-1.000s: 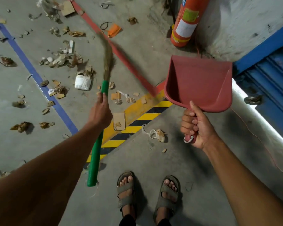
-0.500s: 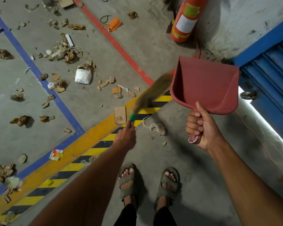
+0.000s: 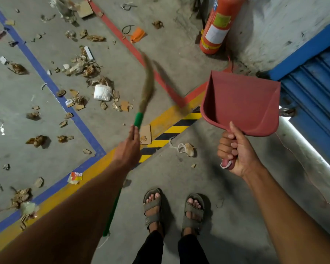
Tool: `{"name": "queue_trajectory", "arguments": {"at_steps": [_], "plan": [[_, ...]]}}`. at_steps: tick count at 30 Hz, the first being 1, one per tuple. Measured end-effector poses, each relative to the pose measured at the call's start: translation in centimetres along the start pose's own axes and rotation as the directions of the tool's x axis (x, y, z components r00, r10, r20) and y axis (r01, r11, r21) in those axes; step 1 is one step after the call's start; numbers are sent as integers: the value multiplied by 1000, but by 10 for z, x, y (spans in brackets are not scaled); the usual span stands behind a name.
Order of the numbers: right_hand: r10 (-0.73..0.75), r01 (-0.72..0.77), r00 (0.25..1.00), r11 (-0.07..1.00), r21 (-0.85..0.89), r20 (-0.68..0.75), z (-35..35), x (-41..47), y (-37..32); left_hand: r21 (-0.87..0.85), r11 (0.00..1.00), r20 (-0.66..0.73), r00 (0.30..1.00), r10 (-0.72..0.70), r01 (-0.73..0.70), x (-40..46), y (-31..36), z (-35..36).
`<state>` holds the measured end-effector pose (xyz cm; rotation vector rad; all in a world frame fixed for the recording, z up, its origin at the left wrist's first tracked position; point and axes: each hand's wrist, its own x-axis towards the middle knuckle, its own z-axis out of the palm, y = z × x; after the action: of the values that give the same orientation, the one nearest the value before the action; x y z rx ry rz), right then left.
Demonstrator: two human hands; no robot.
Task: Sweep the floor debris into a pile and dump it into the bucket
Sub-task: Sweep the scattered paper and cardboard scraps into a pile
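I record the floor debris (image 3: 88,71), scraps of brown cardboard, crumpled paper and a white wrapped lump, lying scattered ahead and to the left of my left grip (image 3: 129,149), on both sides of the blue floor stripe (image 3: 51,86). No pile is formed. No bucket is in view.

The left grip is clenched round the green-handled straw broom (image 3: 141,103), whose bristles are motion-blurred above the grip, beside the red floor stripe (image 3: 126,42). The right grip (image 3: 234,151) is clenched round the handle of the red plastic dustpan (image 3: 242,103), held up off the floor. It holds nothing that I can see.

A torn white scrap (image 3: 185,149) lies between the two grips, near the yellow-and-black hazard stripe (image 3: 171,130). An orange fire extinguisher (image 3: 217,27) stands beyond the right grip.

Assessment: sweeping is at an early stage. Gathering, scooping and dumping all remain.
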<state>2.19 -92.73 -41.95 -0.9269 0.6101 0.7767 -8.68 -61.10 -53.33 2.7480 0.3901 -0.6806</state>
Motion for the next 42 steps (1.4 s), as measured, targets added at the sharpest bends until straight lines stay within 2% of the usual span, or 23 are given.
{"name": "queue_trajectory", "arguments": {"at_steps": [5,8,10,13,18,20,23,27,31,34,36,39,42], "plan": [[-14,14,1000,1000,-27,-12,-4,-10,-8,44,961,150,953,263,-272,-38,77,47],[-9,8,1000,1000,-28,-13,-14,-9,-3,76,946,264,921,287,-316,-43,98,73],[-2,2,1000,1000,-26,-22,-22,-8,4,60,976,274,944,184,-208,-39,93,79],[12,-13,1000,999,-34,-23,-38,-13,16,-5,999,213,976,-40,42,-27,63,76],[17,-17,1000,1000,-5,-6,-66,-33,25,3,956,52,954,-294,294,-5,16,35],[16,-16,1000,1000,7,-10,-74,-41,25,-25,945,4,945,-326,326,-10,13,22],[11,-11,1000,999,36,-12,-81,-56,21,-13,972,-37,972,-233,233,-35,32,16],[4,-4,1000,1000,29,-5,-82,-66,17,-9,1000,-26,1000,3,-4,-71,86,43],[18,-19,1000,999,31,15,-87,-65,21,55,978,98,975,197,-203,-88,138,86],[29,-30,999,999,12,24,-95,-61,29,98,962,224,947,230,-256,-82,150,109],[37,-37,999,999,-1,17,-100,-58,35,64,984,236,960,149,-168,-71,141,111],[39,-39,999,999,9,-3,-107,-58,44,35,998,175,983,-51,46,-47,104,104],[30,-30,999,999,21,-14,-111,-59,49,-23,956,108,952,-288,292,-31,63,73]]}}
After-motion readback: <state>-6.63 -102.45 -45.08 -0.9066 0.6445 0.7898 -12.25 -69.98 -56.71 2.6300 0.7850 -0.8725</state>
